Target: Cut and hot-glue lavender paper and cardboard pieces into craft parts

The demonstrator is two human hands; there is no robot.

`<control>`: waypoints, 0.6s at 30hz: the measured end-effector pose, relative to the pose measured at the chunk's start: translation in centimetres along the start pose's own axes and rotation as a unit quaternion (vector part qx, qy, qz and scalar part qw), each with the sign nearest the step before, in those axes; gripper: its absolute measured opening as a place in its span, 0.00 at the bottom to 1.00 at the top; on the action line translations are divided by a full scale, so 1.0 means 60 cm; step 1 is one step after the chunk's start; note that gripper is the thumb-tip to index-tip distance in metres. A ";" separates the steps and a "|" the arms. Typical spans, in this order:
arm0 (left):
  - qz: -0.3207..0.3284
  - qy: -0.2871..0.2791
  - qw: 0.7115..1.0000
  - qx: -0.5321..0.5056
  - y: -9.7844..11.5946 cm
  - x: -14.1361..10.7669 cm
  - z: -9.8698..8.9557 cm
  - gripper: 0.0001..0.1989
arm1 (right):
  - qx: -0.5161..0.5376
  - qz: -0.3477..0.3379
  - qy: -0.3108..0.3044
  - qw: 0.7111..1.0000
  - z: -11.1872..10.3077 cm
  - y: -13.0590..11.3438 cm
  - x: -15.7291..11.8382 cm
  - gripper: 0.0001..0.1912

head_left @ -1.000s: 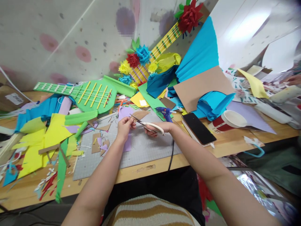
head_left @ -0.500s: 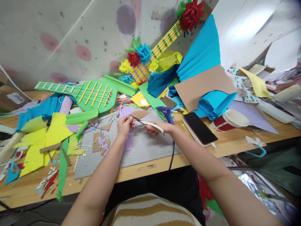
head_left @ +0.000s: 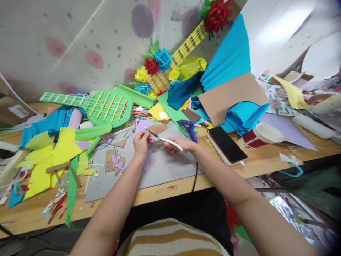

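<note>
My right hand [head_left: 176, 145] grips a pair of scissors [head_left: 172, 142] with white handles. Their blades point left and reach the fingertips of my left hand [head_left: 142, 143], which is closed in a pinch. Whatever sits between those fingers is too small to make out. Just behind the blades lies a leaf-shaped brown cardboard piece [head_left: 158, 128]. Purple paper [head_left: 142, 125] is beside and partly behind my left hand. Both hands are over a grey cutting mat [head_left: 165, 170].
A blue glue gun [head_left: 190, 129] lies right of my hands, near a black phone [head_left: 227, 144] and a paper cup [head_left: 262, 137]. Behind are a green paper guitar [head_left: 106, 108] and a yellow one with flowers [head_left: 189, 46]. Paper scraps [head_left: 39, 163] cover the left side.
My right hand and the scissors have shifted slightly left, closer to my left hand. My left hand stays almost in place, still pinched.
</note>
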State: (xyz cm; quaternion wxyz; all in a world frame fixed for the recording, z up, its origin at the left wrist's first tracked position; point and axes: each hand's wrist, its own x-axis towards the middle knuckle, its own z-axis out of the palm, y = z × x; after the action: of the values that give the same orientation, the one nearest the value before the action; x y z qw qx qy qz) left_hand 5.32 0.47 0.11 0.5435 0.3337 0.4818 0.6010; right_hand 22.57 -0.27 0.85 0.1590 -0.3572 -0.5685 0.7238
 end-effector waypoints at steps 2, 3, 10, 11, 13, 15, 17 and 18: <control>-0.004 0.008 1.000 -0.007 0.000 0.001 0.000 0.08 | -0.003 -0.002 -0.005 1.000 0.001 0.000 0.002 0.27; -0.006 0.011 1.000 -0.010 0.000 0.001 -0.001 0.08 | -0.003 -0.002 -0.006 1.000 0.001 0.000 0.003 0.26; -0.013 0.021 1.000 -0.015 0.001 0.002 -0.001 0.07 | -0.003 0.003 -0.001 1.000 0.003 0.003 0.005 0.25; -0.014 0.022 1.000 -0.014 0.002 0.003 -0.001 0.07 | -0.002 0.001 -0.003 1.000 0.003 0.002 0.005 0.25; -0.017 0.024 0.999 -0.014 0.002 0.002 0.000 0.07 | 0.000 -0.002 -0.012 1.000 0.003 0.001 0.004 0.26; -0.017 0.022 1.000 -0.013 0.001 0.001 0.001 0.07 | 0.002 -0.006 -0.026 1.000 0.003 -0.002 0.003 0.26; -0.015 0.016 1.000 -0.013 0.000 -0.001 0.003 0.07 | -0.002 -0.010 -0.034 0.999 0.002 -0.005 0.003 0.26; -0.015 0.014 1.000 -0.013 -0.001 -0.003 0.004 0.07 | -0.005 -0.010 -0.034 0.999 0.002 -0.007 0.002 0.26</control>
State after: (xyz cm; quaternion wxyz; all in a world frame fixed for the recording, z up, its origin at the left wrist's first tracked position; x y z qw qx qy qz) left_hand 5.62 0.37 0.13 0.5496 0.3111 0.4867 0.6036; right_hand 22.30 -0.16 1.20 0.1446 -0.3273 -0.5809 0.7311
